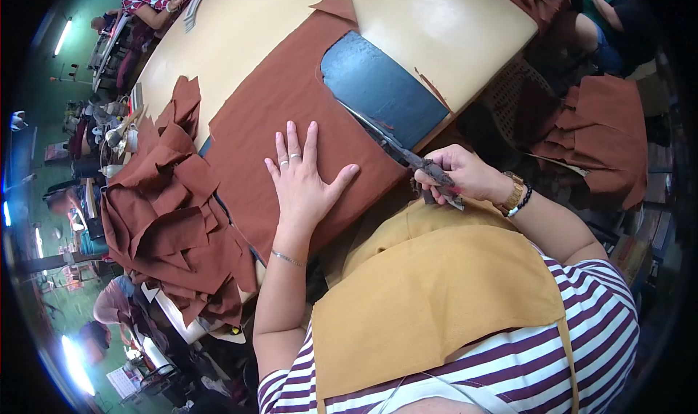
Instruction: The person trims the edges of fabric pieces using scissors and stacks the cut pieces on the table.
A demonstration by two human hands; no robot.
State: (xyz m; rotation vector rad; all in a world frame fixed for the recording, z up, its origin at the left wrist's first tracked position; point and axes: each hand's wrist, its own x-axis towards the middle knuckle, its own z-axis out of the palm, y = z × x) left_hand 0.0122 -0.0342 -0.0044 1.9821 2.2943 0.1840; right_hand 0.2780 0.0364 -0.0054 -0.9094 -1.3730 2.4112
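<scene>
My left hand (302,181) lies flat with its fingers spread on a reddish-brown fabric piece (254,108). Nothing is in it; a ring and a thin bracelet show. My right hand (459,172) is closed round the cloth-wrapped handles of long scissors (396,148). The blades point up and left along the fabric's right edge. Under the fabric lies a dark blue board (382,86), bare on its right part. One corner of the fabric is folded over at the top.
A heap of brown cloth pieces (171,217) hangs at the table's left edge. More brown cloth (603,134) sits at the right beyond the pale table (436,14). A thin scrap (434,89) lies near the board. Other people are at the top left and top right.
</scene>
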